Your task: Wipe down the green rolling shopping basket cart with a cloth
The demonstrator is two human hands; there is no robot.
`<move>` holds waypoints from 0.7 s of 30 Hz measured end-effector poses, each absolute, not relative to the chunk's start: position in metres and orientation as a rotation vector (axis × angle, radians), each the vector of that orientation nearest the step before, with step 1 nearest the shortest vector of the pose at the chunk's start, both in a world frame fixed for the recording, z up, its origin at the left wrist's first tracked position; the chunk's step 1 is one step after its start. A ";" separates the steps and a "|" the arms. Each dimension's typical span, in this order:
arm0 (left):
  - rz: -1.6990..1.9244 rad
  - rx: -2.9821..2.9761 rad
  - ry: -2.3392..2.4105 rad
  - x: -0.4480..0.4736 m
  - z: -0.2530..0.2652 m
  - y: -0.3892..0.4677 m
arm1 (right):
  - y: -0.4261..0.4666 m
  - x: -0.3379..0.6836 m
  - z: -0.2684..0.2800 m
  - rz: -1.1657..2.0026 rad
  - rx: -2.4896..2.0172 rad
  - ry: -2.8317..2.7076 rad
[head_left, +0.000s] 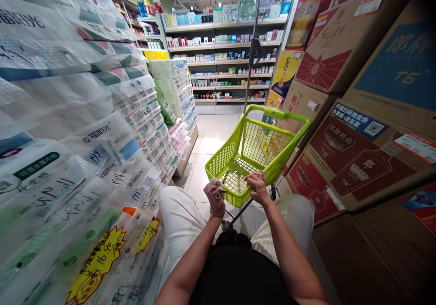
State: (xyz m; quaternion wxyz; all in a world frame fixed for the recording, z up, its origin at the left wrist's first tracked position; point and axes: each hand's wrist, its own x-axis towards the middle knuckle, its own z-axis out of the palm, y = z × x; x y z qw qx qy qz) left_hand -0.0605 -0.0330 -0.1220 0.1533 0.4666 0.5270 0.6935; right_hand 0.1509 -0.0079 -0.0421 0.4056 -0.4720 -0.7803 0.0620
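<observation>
A lime-green plastic shopping cart (235, 200) with a grid-walled basket stands in front of my knees. My left hand (215, 199) is closed around a crumpled pale cloth (220, 188), close to the basket's near left corner; whether it also touches the basket is unclear. My right hand (258, 187) has its fingers curled over the near right edge of the basket. Through the slots of the basket, the floor and part of the cart's frame show. The cart's handle (277, 114) is at the far side, away from me.
Tall stacks of plastic-wrapped paper packs (112, 155) rise close on my left, with yellow price signs (98, 264). Cardboard cartons (371, 146) are piled close on my right. Beyond the tiled aisle (211, 134) stand shelves (225, 64) of small goods and a thin upright pole (254, 37).
</observation>
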 end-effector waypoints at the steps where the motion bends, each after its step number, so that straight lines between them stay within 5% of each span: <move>1: 1.990 1.420 1.489 -0.058 -0.122 -0.033 | -0.008 0.153 -0.042 0.156 -1.192 -1.970; 13: 2.038 1.230 1.629 -0.072 -0.102 -0.018 | -0.034 0.118 0.006 0.035 -1.311 -2.081; 21: 2.080 1.151 1.647 -0.084 -0.102 -0.021 | -0.048 0.070 -0.015 -0.136 -1.560 -2.266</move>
